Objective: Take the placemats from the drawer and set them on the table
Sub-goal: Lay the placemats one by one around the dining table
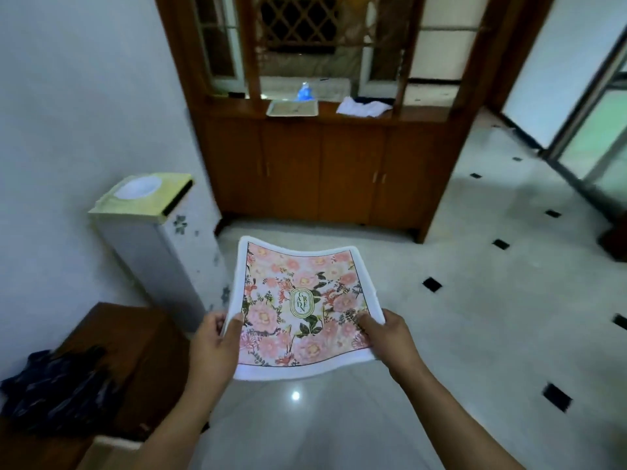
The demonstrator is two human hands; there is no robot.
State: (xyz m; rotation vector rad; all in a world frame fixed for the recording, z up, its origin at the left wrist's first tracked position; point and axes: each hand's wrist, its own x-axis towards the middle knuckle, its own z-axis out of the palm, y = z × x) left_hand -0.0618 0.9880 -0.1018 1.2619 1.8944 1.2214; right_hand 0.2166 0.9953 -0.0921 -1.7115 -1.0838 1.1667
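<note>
The pale tiled floor [475,300] with small black insets fills the middle and right of the frame. Behind it, at the upper centre, stands a tall wooden cabinet [325,171] whose lower doors are closed, so its contents are hidden. A white water dispenser [149,239] under a yellow-green cover sits at the left, and a low wooden stand [142,340] at the lower left carries a crumpled dark cloth [57,391]. No drawer or dining table is in view. The floral placemat [302,307] is held out flat over the floor at the lower centre. The left hand [212,347] and right hand [390,337] each pinch a near side edge, thumb on top and fingers curled underneath. Whether more mats lie beneath it I cannot tell. It sags in the middle and its far corners lift, so it looks light, soft and floppy. A grip at both sides, as here, should keep it from folding or sliding. On the cabinet's worktop [424,113] a shallow tray [292,108] seems to hold nothing I can make out. A small blue object [304,91] stands just behind it, and a white cloth [363,106] lies to its right.
</note>
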